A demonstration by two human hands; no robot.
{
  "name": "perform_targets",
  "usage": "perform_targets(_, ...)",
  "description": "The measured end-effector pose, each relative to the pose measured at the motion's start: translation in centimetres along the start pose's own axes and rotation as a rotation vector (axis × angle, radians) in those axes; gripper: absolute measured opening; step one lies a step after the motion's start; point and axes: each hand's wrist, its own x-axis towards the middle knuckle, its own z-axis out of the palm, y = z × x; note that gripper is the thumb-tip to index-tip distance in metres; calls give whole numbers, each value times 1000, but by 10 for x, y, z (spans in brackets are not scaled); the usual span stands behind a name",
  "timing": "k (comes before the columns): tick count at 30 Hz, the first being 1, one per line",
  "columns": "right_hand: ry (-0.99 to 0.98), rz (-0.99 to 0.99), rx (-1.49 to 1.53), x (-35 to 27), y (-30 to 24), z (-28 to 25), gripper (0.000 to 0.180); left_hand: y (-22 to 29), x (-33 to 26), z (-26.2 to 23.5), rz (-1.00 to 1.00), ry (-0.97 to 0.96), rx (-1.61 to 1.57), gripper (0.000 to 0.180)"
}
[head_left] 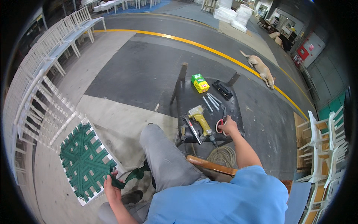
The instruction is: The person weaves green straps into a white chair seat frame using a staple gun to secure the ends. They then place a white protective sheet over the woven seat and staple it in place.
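Left hand (112, 189) pinches a loose green strap (135, 174) at the near edge of a green-webbed white seat (88, 159), while the right hand (230, 127) grasps red-handled scissors (220, 125) on a black chair seat (234, 109), right of a yellow pneumatic tool (201, 121), with silver strips (213, 100) and a green-and-yellow box (200, 83) lying beyond.

The head camera looks down and forward from above the person's blue shirt (220, 201), which fills the near edge. The left hand (112, 189) and right hand (229, 126) are close below it; the black chair (186, 100) stands farther off, the dog (260, 68) far right. The fisheye lens bows the yellow line (186, 40) and darkens the rim.
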Motion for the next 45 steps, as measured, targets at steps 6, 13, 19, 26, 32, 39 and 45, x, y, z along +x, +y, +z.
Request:
perform_targets(6,-30,-33,567,-11,19,-11,61,9,0,-19,17,100,21,34)
perform_targets(13,-252,-733,412,-68,-138,12,58,44,12,-35,21,151,-23,29)
perform_targets(19,-333,-1772,-90,-153,-343,84,55,43,26,-34,25,179,-4,26)
perform_targets(26,-174,-2331,-455,-186,-440,179,50,42,25,-42,29,81,191,29)
perform_targets(32,-258,-2510,-501,-214,-454,188,46,33,10,-50,-10,-55,105,31)
perform_targets(39,-282,-2517,-590,-205,-456,201,45,41,3,-38,28,-104,187,30)
perform_targets(45,-413,-2298,-290,-198,-418,172,46,46,-25,-35,100,-233,-1,30)
